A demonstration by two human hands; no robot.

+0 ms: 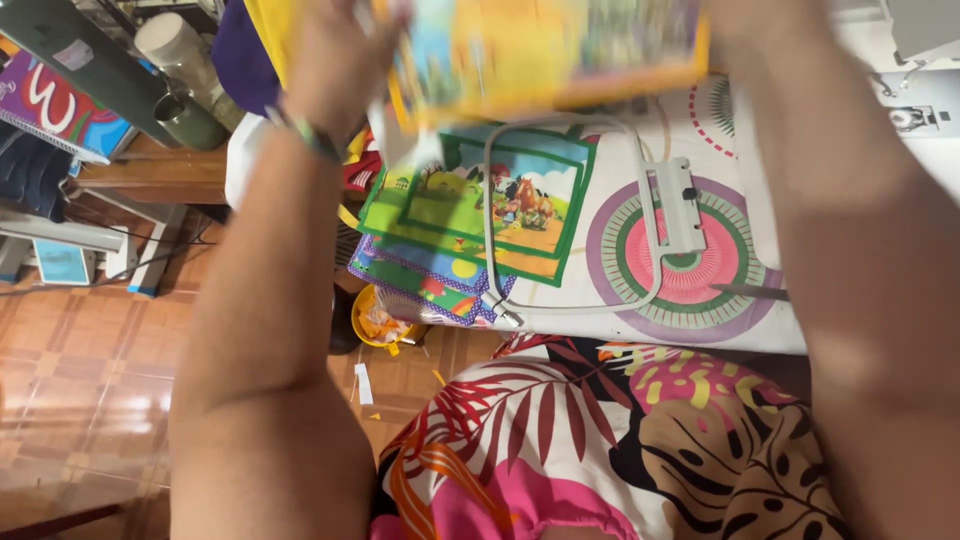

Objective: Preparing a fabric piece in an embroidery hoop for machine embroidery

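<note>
Fingers of both hands are hard to read: the left hand (335,60) and the right hand (770,30) are raised close to the camera at twelve o'clock, blurred and partly cut by the top edge, so I cannot tell whether they are spread or pinching. Between them hangs a yellow-edged printed fabric panel (545,50), seemingly held up at its two ends above the worktop (760,330), though the grip itself is not clear.

Largest below is the worktop's circle-patterned cover, then a stack of green-bordered picture panels (480,200) at about ten o'clock from its centre, overhanging the left edge. On them lies a white embroidery hoop (665,215) with its bracket towards three o'clock. A yellow bowl (380,320) sits on the tiled floor at seven o'clock from the stack.

Risks, as I judge them: the lifted panel blocks the view of the worktop, so lowering it blind could snag the hoop's bracket. The overhanging stack could slide off towards the bowl if nudged. A dark thin blade-like object (750,292) at three o'clock lies near the right forearm and could catch it.
</note>
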